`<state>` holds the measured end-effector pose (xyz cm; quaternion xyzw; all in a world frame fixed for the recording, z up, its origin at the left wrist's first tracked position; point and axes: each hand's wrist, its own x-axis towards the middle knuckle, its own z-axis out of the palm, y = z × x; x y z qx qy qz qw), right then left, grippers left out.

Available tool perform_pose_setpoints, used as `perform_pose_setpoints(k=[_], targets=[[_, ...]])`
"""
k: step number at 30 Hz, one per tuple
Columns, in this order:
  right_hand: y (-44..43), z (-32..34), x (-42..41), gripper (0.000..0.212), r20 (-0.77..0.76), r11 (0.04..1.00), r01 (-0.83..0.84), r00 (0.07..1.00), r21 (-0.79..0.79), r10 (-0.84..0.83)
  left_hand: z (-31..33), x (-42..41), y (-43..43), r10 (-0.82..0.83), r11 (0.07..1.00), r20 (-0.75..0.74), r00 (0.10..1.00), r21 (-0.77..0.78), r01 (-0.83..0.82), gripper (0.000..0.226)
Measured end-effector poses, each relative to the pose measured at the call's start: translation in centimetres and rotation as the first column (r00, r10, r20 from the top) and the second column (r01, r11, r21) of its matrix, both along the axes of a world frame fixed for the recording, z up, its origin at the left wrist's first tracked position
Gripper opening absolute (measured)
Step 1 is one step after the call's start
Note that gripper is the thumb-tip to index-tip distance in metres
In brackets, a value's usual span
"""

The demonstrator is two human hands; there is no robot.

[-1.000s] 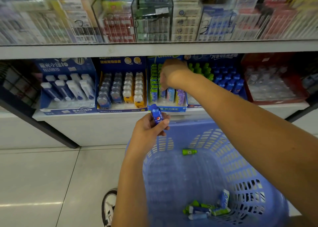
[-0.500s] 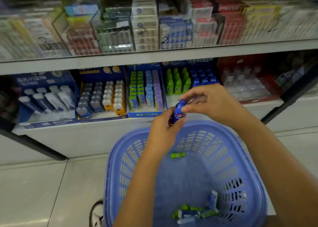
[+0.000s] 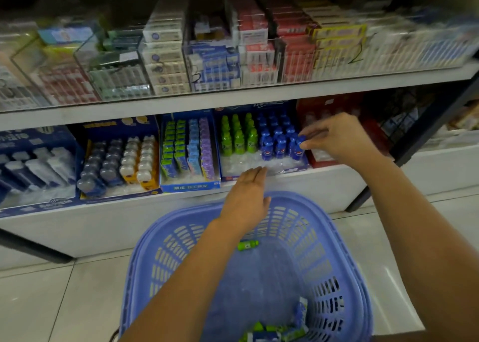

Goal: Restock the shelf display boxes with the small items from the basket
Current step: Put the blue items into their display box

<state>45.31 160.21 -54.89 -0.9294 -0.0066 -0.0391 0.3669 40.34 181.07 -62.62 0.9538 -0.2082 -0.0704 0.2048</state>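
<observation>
Blue in colour, the small bottle (image 3: 300, 144) is pinched by the right hand (image 3: 339, 137) at the right end of the front row in the display box (image 3: 259, 178) on the lower shelf. The left hand (image 3: 246, 201) is held flat, fingers straight, at the box's front edge, above the basket (image 3: 145, 258).

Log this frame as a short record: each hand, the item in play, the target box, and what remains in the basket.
right hand: pinches a small blue bottle at the right end of the front blue row
left hand: fingers straight, holds nothing, above the basket's far rim
target: blue cardboard display box; green bottles left, blue right, front slots unfilled
container: lilac slotted plastic basket
remaining: loose green bottle; small pile of items at the near end
</observation>
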Motion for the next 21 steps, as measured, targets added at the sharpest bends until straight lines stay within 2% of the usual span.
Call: perform_pose_setpoints(k=[7, 13, 17, 19, 21], targets=[[-0.4, -2.0, 1.8, 0.03, -0.092, 1.0, -0.007, 0.996, -0.021, 0.005, -1.3, 0.2, 0.4, -0.008, 1.0, 0.046, 0.999, -0.024, 0.009, 0.07], [-0.2, -2.1, 2.1, 0.034, -0.141, 0.987, -0.057, 0.989, -0.148, 0.036, -1.6, 0.6, 0.4, -0.002, 1.0, 0.039, 0.999, -0.008, 0.002, 0.068], [0.1, -2.0, 1.8, 0.036, -0.163, 0.988, -0.049, 0.986, -0.149, 0.024, -1.1, 0.6, 0.3, -0.013, 0.999, 0.013, 1.0, 0.035, 0.012, 0.068], [0.4, -1.6, 1.3, 0.036, -0.156, 0.98, -0.058, 0.987, -0.19, 0.028, -0.7, 0.5, 0.1, -0.006, 0.999, -0.009, 1.0, 0.036, 0.007, 0.068], [0.7, -1.2, 0.7, 0.036, -0.07, 0.963, -0.037, 0.997, -0.266, 0.019, -0.4, -0.1, 0.1, 0.008, 0.999, 0.01, 1.0, -0.032, -0.007, 0.065]])
